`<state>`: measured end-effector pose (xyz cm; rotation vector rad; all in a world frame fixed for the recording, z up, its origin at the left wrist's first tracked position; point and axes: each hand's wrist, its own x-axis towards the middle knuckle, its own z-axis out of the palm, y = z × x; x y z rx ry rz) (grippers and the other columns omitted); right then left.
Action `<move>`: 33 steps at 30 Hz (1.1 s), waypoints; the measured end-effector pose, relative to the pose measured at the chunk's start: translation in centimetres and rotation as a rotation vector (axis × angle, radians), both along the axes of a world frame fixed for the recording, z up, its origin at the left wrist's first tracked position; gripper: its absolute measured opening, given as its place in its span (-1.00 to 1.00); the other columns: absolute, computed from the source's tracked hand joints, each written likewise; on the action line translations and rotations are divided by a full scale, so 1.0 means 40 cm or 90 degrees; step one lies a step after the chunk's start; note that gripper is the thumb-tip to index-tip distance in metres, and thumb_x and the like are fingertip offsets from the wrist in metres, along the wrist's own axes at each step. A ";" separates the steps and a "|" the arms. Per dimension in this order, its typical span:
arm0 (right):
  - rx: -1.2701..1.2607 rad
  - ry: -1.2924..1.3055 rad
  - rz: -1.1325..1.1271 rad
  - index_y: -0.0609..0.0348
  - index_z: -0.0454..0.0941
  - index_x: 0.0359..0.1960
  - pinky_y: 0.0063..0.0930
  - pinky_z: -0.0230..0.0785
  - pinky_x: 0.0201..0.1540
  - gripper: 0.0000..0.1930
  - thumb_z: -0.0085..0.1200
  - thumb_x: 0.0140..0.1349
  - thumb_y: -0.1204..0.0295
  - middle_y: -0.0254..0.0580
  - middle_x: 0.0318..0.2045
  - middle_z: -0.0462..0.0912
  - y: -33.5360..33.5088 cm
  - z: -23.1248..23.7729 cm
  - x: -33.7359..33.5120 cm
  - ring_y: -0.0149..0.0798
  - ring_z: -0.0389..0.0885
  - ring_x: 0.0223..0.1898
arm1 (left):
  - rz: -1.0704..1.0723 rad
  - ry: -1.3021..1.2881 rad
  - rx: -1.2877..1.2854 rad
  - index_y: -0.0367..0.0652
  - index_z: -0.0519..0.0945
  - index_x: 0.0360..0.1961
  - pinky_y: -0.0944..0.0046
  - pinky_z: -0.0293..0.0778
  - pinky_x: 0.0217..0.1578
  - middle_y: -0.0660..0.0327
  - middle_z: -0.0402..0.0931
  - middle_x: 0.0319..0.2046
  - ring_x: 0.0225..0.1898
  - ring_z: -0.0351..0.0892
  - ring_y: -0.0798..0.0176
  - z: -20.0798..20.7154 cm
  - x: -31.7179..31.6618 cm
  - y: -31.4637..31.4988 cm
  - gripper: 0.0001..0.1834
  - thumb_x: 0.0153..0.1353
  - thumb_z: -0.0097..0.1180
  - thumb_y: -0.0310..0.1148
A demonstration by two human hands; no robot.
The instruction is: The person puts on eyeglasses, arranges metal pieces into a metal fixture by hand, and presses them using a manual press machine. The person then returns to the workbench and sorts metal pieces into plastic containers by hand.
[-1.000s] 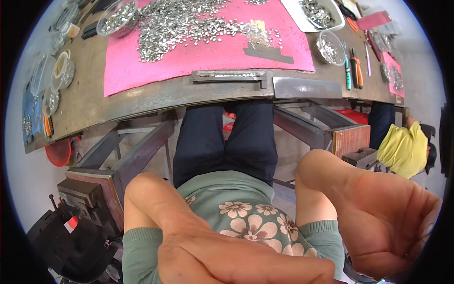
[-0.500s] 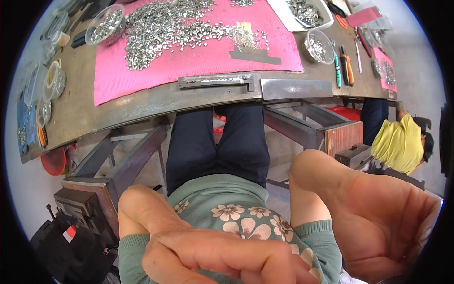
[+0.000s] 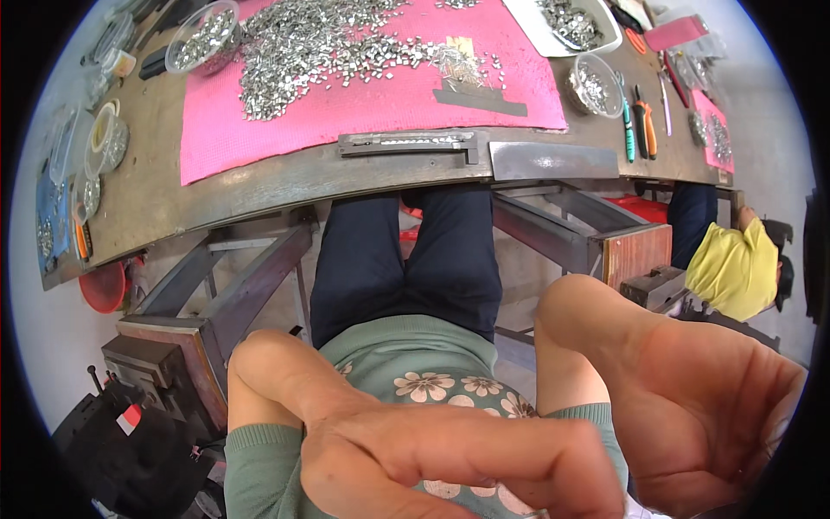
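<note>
Close to the camera, my left hand (image 3: 458, 450) reaches across in front of my green flowered top (image 3: 424, 346). Its fingers are bent and closed, and their tips run down toward the lower edge, so what they hold, if anything, is hidden. My right hand (image 3: 700, 398) is raised at the right, its palm and wrist facing the camera. The right fingers pass out at the dark rim and cannot be made out. Both hands are well away from the bench, where a narrow metal fixture (image 3: 411, 145) holding a row of small shiny pieces lies at the front edge.
A pink mat (image 3: 259, 143) on the workbench (image 3: 164, 203) carries many small metal pieces (image 3: 320, 60). Around it are tubs of parts (image 3: 595, 86), a white tray (image 3: 609, 35), orange-handled pliers (image 3: 644, 125) and a metal plate (image 3: 553, 161). A person in yellow (image 3: 735, 268) sits at the right.
My left hand has moved to the right across my top. The bench and mat sit slightly further right and higher in the picture. My right hand has hardly moved.
</note>
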<state>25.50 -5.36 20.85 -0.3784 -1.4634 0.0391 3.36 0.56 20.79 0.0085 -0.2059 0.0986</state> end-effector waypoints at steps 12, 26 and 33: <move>0.010 0.018 -0.014 -0.03 0.62 -0.21 -0.58 0.27 -0.18 -0.91 0.08 0.33 0.38 -0.46 -0.37 0.55 -0.007 -0.011 -0.010 -0.45 0.46 -0.28 | 0.250 0.109 -0.046 -0.54 0.54 -0.11 0.28 0.47 -0.32 -0.04 0.58 -0.28 -0.26 0.56 0.22 0.002 0.054 -0.067 -0.69 0.23 0.29 -0.49; 0.020 0.036 -0.031 -0.03 0.64 -0.22 -0.58 0.26 -0.18 -0.90 0.08 0.32 0.38 -0.46 -0.37 0.56 -0.019 -0.009 0.000 -0.45 0.46 -0.27 | 0.415 -0.388 -0.002 -0.35 0.42 -0.19 -0.19 0.48 0.05 -0.27 0.52 -0.11 -0.09 0.60 -0.15 -0.154 0.152 -0.118 -0.74 0.46 0.09 -0.32; 0.025 0.046 -0.037 -0.03 0.65 -0.22 -0.58 0.26 -0.18 -0.89 0.08 0.32 0.38 -0.45 -0.37 0.56 -0.024 -0.014 -0.014 -0.45 0.47 -0.27 | 0.322 -0.397 0.015 -0.29 0.39 -0.14 -0.21 0.37 0.20 -0.35 0.43 0.00 0.07 0.52 -0.25 -0.126 0.127 -0.136 -0.70 0.52 -0.11 -0.21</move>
